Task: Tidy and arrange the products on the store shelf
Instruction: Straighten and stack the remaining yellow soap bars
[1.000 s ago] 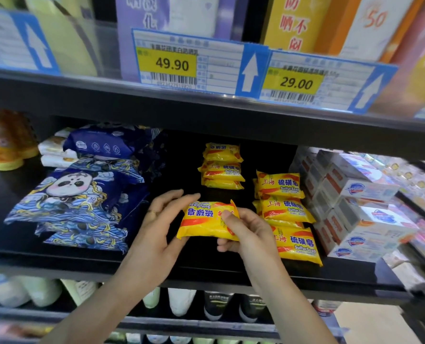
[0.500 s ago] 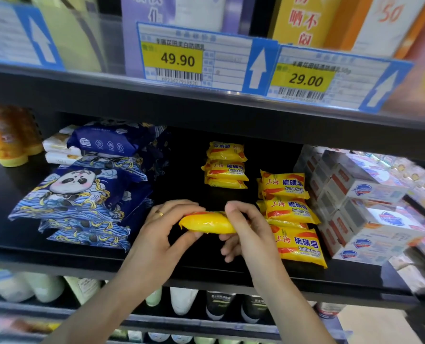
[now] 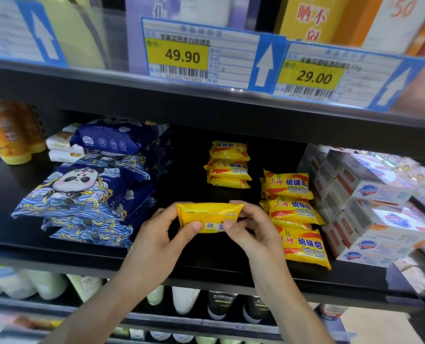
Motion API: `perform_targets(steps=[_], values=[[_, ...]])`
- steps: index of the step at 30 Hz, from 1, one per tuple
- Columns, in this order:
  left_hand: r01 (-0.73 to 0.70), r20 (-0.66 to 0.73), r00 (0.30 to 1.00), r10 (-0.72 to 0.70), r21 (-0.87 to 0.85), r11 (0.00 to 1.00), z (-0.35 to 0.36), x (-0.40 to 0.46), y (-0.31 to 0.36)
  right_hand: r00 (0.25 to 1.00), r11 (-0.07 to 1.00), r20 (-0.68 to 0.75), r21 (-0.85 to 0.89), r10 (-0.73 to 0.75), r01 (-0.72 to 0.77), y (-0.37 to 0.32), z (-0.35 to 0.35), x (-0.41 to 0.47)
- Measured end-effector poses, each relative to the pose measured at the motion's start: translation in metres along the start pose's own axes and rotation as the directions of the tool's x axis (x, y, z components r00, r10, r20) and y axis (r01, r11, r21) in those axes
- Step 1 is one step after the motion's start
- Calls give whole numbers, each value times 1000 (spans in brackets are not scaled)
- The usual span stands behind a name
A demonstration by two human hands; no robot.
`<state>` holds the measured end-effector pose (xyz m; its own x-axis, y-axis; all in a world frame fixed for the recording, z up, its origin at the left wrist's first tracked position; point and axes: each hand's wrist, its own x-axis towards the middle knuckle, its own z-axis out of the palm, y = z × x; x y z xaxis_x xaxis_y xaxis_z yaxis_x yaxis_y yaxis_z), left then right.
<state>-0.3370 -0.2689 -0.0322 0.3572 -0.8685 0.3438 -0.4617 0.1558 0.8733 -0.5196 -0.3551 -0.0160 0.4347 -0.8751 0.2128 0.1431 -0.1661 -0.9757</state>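
Fingers of both our hands curl round one yellow sulfur soap packet (image 3: 209, 217), pinching it at its two ends: our left hand (image 3: 156, 240) has its thumb on the lower front edge near the left end, and our right hand (image 3: 253, 229) has its thumb near the barcode with the other fingers wrapped over the top right end. We hold the packet above the black shelf (image 3: 206, 256), in the open gap in the middle, with its plain printed back and a small code panel turned toward us; whether it touches the shelf board we cannot tell.

Just to the right of our right hand lies a front stack of sulfur soap packets (image 3: 295, 214), labels up, stepping toward the shelf's front edge. Farther back stands a smaller rear stack of the same soap (image 3: 228, 165). To the left sit blue panda-print wipe packs (image 3: 82, 194), piled and leaning. To the right are stacked white soap boxes (image 3: 370, 207). On the rail above hang two price tags, one reading 49.90 (image 3: 181, 57) and one reading 29.00 (image 3: 313, 76). At far left stand orange bottles (image 3: 10, 132), blurred.
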Motion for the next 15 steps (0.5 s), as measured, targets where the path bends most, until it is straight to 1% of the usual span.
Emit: perform_targets(steps=[6,12,15], values=[[-5,15,1000,5,6,1000,-1,0,3,987,999,158,-34,-1,7,1,1,2],[19,19,1000,-19,36,999,1,0,3,993,998,119,-58,9,-2,3,2,3],[33,20,999,-34,30,999,1,1,0,995,999,99,-43,18,-13,3,3,3]])
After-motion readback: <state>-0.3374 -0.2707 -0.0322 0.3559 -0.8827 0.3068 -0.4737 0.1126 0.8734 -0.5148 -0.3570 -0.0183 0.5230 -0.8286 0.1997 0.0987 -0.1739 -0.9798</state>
